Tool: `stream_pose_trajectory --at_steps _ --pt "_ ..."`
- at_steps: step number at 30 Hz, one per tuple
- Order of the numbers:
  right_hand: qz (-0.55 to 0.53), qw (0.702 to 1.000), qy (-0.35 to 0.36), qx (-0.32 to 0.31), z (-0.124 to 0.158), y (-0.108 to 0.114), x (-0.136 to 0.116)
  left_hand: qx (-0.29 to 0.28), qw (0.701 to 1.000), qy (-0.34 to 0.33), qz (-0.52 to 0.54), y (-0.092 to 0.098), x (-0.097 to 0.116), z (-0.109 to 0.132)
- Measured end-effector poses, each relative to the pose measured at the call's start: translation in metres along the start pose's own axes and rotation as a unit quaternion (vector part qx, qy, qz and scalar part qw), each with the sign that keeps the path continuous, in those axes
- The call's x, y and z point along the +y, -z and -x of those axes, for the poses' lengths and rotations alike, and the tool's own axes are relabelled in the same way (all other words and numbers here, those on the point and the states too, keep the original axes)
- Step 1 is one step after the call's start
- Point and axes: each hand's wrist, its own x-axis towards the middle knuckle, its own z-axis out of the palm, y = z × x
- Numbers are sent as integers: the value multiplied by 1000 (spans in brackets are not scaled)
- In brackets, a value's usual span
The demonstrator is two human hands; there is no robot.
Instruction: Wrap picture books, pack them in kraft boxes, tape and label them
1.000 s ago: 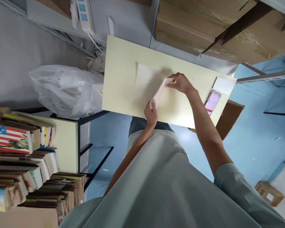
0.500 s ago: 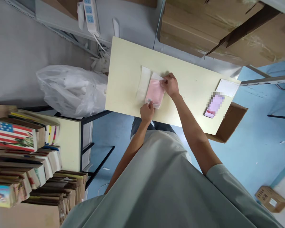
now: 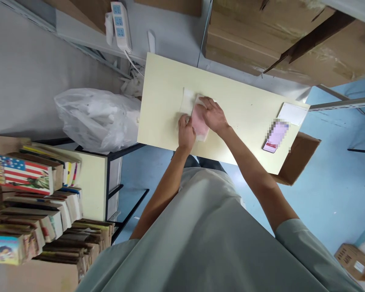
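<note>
On the cream tabletop (image 3: 167, 77) lies a flat pink item (image 3: 200, 121), like a thin booklet, with a pale margin. A thin whitish sheet (image 3: 187, 99) extends from its left side; whether they are joined I cannot tell. My left hand (image 3: 187, 133) is closed at the item's left edge, fingertips curled where sheet and item meet. My right hand (image 3: 214, 115) lies over the item's upper right part, its bent fingers gripping near the top edge. Both hands hide part of the pink surface.
A phone (image 3: 275, 136) and a white flat box (image 3: 292, 113) lie at the table's right end. Left stands a clear plastic bag (image 3: 97, 117), with stacked books (image 3: 24, 174) below. Large cardboard boxes (image 3: 237, 44) and a power strip (image 3: 121, 26) are behind the table.
My left hand has moved up along the item's left edge from its bottom corner. My right hand has shifted left, over the pink item, covering more of its top. The view has shifted slightly.
</note>
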Motion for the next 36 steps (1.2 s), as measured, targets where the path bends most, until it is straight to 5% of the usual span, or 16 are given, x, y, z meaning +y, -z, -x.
stream_pose_trajectory --at_steps 6,16,21,27,31,36 --pt "47 989 72 -120 -8 -3 3 -23 996 -44 -72 -8 8 13" --pt "65 985 91 -130 13 23 -8 -23 998 -12 -56 -35 34 31" --pt "64 988 103 -94 24 43 -11 -18 999 -36 16 -6 25 24" --pt "34 994 99 -26 -2 52 -4 8 988 19 153 48 16 24" --pt "11 998 62 16 -26 30 -3 84 986 60 131 74 8 22" --pt "4 999 -12 45 -45 -18 -11 109 988 91 60 82 -33 2"
